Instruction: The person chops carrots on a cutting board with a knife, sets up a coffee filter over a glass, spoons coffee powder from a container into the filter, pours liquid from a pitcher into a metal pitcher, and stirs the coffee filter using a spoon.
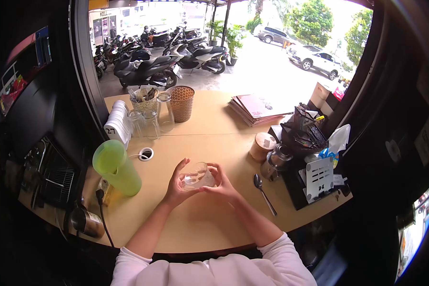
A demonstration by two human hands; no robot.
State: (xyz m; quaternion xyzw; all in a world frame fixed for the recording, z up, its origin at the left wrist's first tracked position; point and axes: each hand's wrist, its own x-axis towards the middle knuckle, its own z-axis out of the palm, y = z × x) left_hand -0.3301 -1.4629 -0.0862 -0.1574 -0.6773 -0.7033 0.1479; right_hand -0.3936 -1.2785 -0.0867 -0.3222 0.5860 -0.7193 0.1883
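A clear drinking glass (198,175) is held between both hands over the middle of the wooden table. My left hand (178,186) curls around its left side, thumb and fingers against it. From the other side, my right hand (220,182) wraps the glass with bent fingers. The glass looks tilted, and its lower part is partly hidden by the hands. To the right on the table lies a metal spoon (264,194). A green pitcher (121,171) stands to the left of my left hand.
Clear glasses (150,125), a cutlery holder (147,101) and a woven basket (181,104) stand at the back left, beside white number tags (117,125). A stack of menus (260,108) lies at the back. On the right are a metal canister (276,162), a round container (261,148) and a tablet stand (319,178).
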